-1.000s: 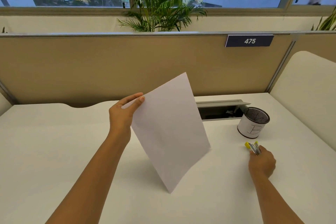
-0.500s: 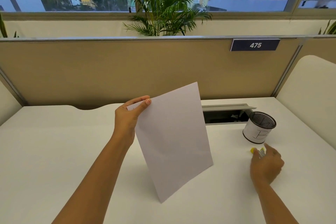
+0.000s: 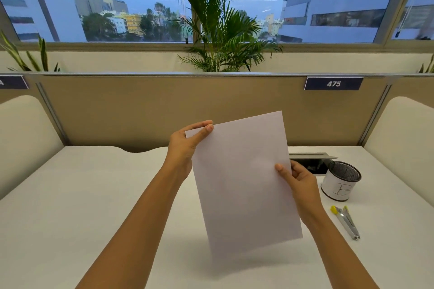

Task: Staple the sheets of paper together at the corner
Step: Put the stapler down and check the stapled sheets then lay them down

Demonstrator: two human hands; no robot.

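Observation:
The white sheets of paper (image 3: 244,183) are held upright above the white desk (image 3: 94,195), lifted off its surface. My left hand (image 3: 185,145) pinches their top left corner. My right hand (image 3: 298,180) grips their right edge, thumb on the front. A slim metal stapler (image 3: 346,222) with yellow tips lies on the desk to the right of my right wrist, untouched. How many sheets are in the stack cannot be told.
A white-wrapped mesh pen cup (image 3: 340,182) stands behind the stapler. An open cable hatch (image 3: 310,159) sits in the desk behind my right hand. Beige partitions (image 3: 141,110) wall the desk at the back and on both sides.
My right hand left the stapler lying on the desk and took hold of the paper's right edge. The sheets rose off the desk and turned more upright.

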